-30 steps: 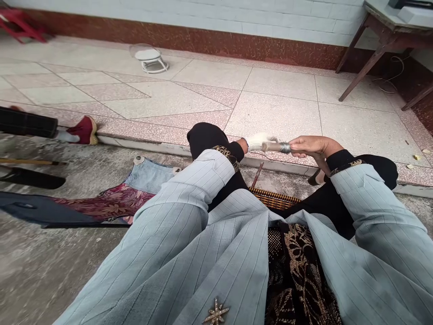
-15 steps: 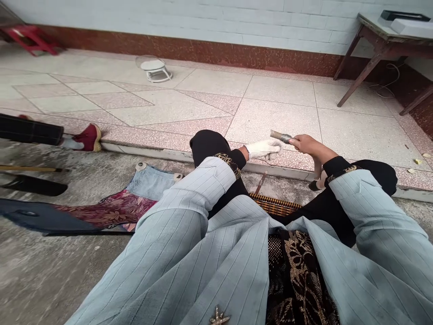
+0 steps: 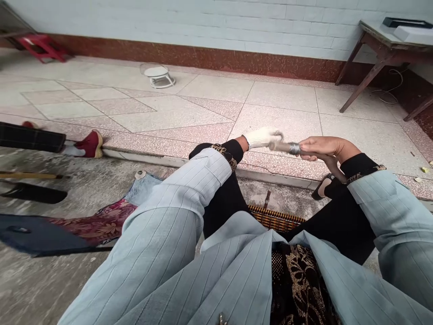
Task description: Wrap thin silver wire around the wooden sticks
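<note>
My right hand point(image 3: 321, 146), bare, is closed around a short brownish stick point(image 3: 279, 146) with a coil of silvery wire point(image 3: 294, 148) wound round it beside my fingers. The free end of the stick points left and is smeared by motion. My left hand point(image 3: 262, 136), in a white knit glove, is right at that end with its fingers curled. Blur hides whether the glove touches the stick or what it holds. A curved greyish-brown piece point(image 3: 333, 167) shows under my right wrist; I cannot make out what it is. Both hands are above the raised floor's edge.
Between my knees is a woven yellow-and-black basket or seat point(image 3: 277, 218). On the left lie patterned cloth point(image 3: 108, 216) and another person's leg with a red shoe point(image 3: 90, 144). A white stool point(image 3: 158, 74), a red stool point(image 3: 43, 47) and a wooden table point(image 3: 382, 45) stand near the wall.
My right hand has turned, its back now more upward, with the stick still in it and lying nearly level. My gloved left hand has risen slightly. The view has shifted a little.
</note>
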A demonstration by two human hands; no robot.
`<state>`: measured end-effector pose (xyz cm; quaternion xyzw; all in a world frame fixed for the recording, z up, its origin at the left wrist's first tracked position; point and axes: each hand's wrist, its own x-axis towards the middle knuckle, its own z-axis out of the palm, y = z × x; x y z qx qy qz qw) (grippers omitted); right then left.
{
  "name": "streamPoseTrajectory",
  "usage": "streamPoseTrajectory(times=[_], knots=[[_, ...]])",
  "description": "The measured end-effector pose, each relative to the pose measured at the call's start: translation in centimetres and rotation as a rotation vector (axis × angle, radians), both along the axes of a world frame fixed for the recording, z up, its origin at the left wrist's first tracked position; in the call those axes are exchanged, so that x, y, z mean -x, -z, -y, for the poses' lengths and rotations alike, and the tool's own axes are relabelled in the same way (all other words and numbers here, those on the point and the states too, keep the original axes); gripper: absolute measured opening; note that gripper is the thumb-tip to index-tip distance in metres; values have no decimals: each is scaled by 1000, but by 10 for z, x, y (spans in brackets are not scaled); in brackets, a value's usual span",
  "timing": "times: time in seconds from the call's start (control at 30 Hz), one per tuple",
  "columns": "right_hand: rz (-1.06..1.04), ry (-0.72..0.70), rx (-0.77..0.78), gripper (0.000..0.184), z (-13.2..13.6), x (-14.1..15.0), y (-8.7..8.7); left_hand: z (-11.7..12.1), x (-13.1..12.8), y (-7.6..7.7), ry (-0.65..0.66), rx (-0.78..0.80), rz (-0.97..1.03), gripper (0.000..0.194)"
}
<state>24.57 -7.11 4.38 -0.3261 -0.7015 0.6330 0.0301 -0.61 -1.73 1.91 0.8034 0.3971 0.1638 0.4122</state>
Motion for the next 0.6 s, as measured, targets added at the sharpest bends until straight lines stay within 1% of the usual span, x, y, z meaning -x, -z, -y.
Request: streamPoseTrajectory(times=[0.07, 0.1, 0.13, 0.17, 0.2, 0.23, 0.27, 0.3, 0.37, 0.4, 0.43, 0.5, 0.6], knots=[[217, -122, -40, 46, -15, -1, 3, -7, -7, -8, 132, -29, -43, 15], [358, -147, -102, 45, -24, -2, 6, -10, -10, -10, 203, -44, -67, 15], [497, -124, -192, 44, -32, -3, 9, -13, -13, -11, 245, -42, -94, 14], [617, -46, -298, 41, -41, -4, 13, -16, -15, -11, 236, -22, -94, 14], [690, 85, -396, 38, -49, -5, 17, -19, -17, -10, 227, -4, -96, 14], [699, 245, -462, 35, -56, -7, 22, -22, -17, -8, 213, 13, -92, 16], [653, 423, -484, 33, -62, -9, 27, -24, -17, -6, 200, 33, -82, 19], [531, 571, -440, 31, -65, -10, 32, -27, -17, -3, 196, 52, -72, 21], [231, 790, -270, 31, -68, -10, 42, -31, -15, 4, 204, 104, -49, 25], [89, 838, -190, 33, -68, -8, 47, -33, -15, 9, 217, 125, -45, 25], [-16, 847, -107, 36, -67, -6, 51, -33, -15, 13, 239, 152, -40, 26], [-149, 823, 21, 42, -64, 0, 57, -35, -15, 23, 269, 184, -35, 27], [-266, 793, 99, 48, -58, 4, 64, -39, -15, 37, 288, 212, -22, 29]])
